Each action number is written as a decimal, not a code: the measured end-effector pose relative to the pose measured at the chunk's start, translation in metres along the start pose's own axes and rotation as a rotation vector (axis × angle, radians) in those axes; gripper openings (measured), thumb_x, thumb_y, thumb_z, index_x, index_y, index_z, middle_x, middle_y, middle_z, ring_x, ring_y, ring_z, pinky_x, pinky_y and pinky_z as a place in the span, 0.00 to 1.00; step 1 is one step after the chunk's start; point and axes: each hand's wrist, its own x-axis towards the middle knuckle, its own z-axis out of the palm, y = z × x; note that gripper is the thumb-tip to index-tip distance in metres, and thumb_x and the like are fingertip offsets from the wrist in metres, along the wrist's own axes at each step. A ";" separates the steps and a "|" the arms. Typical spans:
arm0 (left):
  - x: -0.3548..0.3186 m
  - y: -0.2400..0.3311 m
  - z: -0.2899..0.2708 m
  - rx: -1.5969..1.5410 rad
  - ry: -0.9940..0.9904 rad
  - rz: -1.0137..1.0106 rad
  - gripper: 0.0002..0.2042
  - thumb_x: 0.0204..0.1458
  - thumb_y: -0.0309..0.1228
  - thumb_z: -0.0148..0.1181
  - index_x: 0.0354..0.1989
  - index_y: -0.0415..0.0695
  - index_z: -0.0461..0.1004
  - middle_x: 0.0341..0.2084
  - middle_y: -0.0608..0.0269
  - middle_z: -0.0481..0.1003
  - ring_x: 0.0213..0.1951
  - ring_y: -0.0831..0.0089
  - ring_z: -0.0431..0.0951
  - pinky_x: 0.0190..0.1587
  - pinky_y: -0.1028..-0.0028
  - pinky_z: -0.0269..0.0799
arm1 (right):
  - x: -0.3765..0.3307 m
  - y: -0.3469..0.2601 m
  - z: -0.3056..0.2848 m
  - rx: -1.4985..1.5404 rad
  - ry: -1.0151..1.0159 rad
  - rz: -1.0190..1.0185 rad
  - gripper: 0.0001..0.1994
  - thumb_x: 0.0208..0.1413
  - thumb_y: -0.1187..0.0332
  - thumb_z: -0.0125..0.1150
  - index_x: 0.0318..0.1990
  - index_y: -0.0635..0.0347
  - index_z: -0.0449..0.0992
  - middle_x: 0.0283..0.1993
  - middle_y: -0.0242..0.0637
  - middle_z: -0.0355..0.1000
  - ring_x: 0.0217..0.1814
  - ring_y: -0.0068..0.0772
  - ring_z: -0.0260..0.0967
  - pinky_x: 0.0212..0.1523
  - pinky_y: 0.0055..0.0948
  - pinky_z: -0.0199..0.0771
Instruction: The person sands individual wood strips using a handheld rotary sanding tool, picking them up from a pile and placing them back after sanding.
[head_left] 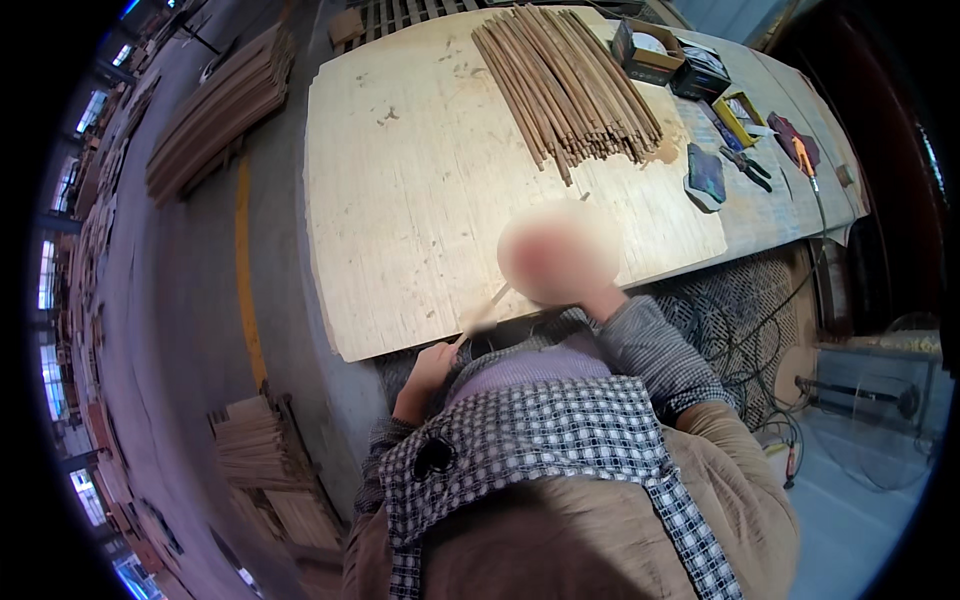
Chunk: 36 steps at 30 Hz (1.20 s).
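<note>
The checked apron point(540, 440) lies below both hands, left hand point(432, 362) gripping a thin stick point(487, 308) slanting up-right, right hidden.

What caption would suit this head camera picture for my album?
At a plywood worktable, the left hand grips a thin wooden stick; a bundle of similar sticks lies beyond.

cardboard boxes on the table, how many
2 small open boxes, both at the table's far right end: a brown box beside the wooden sticks, a dark box right of it. Others may be hidden.
</note>
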 end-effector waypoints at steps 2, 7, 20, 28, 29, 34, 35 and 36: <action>-0.001 0.006 -0.002 0.025 -0.006 -0.058 0.16 0.57 0.39 0.46 0.25 0.38 0.70 0.20 0.55 0.71 0.25 0.65 0.71 0.29 0.67 0.65 | 0.005 -0.023 0.009 0.286 -0.180 0.075 0.21 0.56 0.62 0.52 0.56 0.56 0.64 0.56 0.42 0.63 0.61 0.41 0.58 0.64 0.40 0.53; -0.018 0.028 -0.006 0.513 0.115 0.082 0.14 0.57 0.40 0.46 0.30 0.41 0.68 0.24 0.50 0.74 0.28 0.50 0.75 0.29 0.57 0.69 | 0.001 -0.004 -0.038 0.078 0.005 0.058 0.22 0.51 0.63 0.57 0.54 0.56 0.64 0.49 0.40 0.67 0.52 0.44 0.64 0.53 0.41 0.64; -0.018 0.020 -0.001 0.562 0.126 0.032 0.14 0.57 0.41 0.45 0.29 0.42 0.66 0.21 0.46 0.73 0.26 0.44 0.74 0.28 0.49 0.66 | 0.008 -0.048 -0.002 0.598 -0.236 -0.104 0.19 0.39 0.76 0.56 0.43 0.53 0.69 0.38 0.49 0.65 0.42 0.51 0.66 0.42 0.43 0.66; -0.013 -0.009 -0.012 0.294 0.028 0.100 0.17 0.57 0.41 0.46 0.26 0.39 0.68 0.23 0.43 0.72 0.30 0.44 0.72 0.31 0.53 0.65 | 0.004 -0.028 -0.012 0.367 -0.022 -0.050 0.15 0.41 0.73 0.58 0.40 0.57 0.69 0.40 0.44 0.65 0.45 0.51 0.65 0.44 0.44 0.66; -0.011 -0.009 -0.014 0.283 0.009 0.136 0.17 0.57 0.41 0.46 0.25 0.38 0.68 0.23 0.43 0.72 0.30 0.46 0.73 0.31 0.55 0.65 | -0.001 -0.009 -0.008 0.425 0.239 -0.049 0.13 0.42 0.71 0.59 0.38 0.59 0.71 0.40 0.43 0.68 0.45 0.47 0.65 0.45 0.42 0.66; -0.010 -0.009 -0.020 0.102 0.001 0.080 0.18 0.56 0.40 0.47 0.25 0.35 0.71 0.21 0.48 0.73 0.27 0.55 0.74 0.30 0.63 0.66 | 0.001 0.044 -0.053 0.197 0.114 0.139 0.12 0.43 0.69 0.59 0.37 0.59 0.72 0.40 0.43 0.69 0.44 0.45 0.66 0.46 0.42 0.66; -0.010 -0.011 -0.020 0.078 0.016 0.037 0.18 0.56 0.40 0.48 0.24 0.35 0.71 0.21 0.49 0.73 0.26 0.57 0.74 0.30 0.64 0.66 | 0.004 0.046 -0.060 0.157 0.072 0.163 0.12 0.43 0.68 0.59 0.37 0.59 0.72 0.40 0.43 0.69 0.44 0.45 0.66 0.46 0.41 0.66; -0.011 -0.012 -0.019 0.055 0.031 -0.006 0.18 0.55 0.40 0.49 0.24 0.35 0.72 0.21 0.50 0.73 0.25 0.59 0.74 0.29 0.65 0.66 | 0.008 0.046 -0.064 0.124 0.042 0.173 0.12 0.43 0.68 0.59 0.37 0.59 0.72 0.40 0.43 0.69 0.44 0.45 0.66 0.46 0.41 0.66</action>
